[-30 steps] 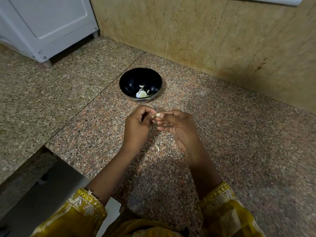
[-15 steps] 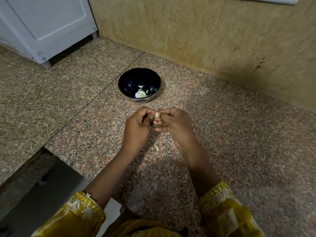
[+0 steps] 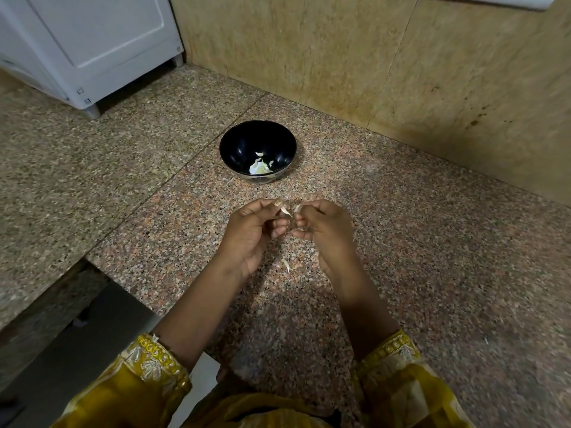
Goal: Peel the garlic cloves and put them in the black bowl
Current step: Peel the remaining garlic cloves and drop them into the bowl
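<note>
Granite table [image 3: 432,273], white cabinet [image 3: 92,41] far left, tan wall behind. One black bowl [image 3: 234,143] centre-far, about three pale garlic pieces [image 3: 258,168] inside. Nearer: left hand [image 3: 250,236] pinches one garlic clove [image 3: 285,211]; right hand [image 3: 327,230], fingers curled, pinches what seems a skin flake [image 3: 298,207]. One skin scrap [image 3: 286,265] on table beneath. Judged mid-peel. Next: strip clove bare, reach far, drop into bowl.

Garlic clove [image 3: 286,211] (tiny, blurred), mostly hidden
</note>
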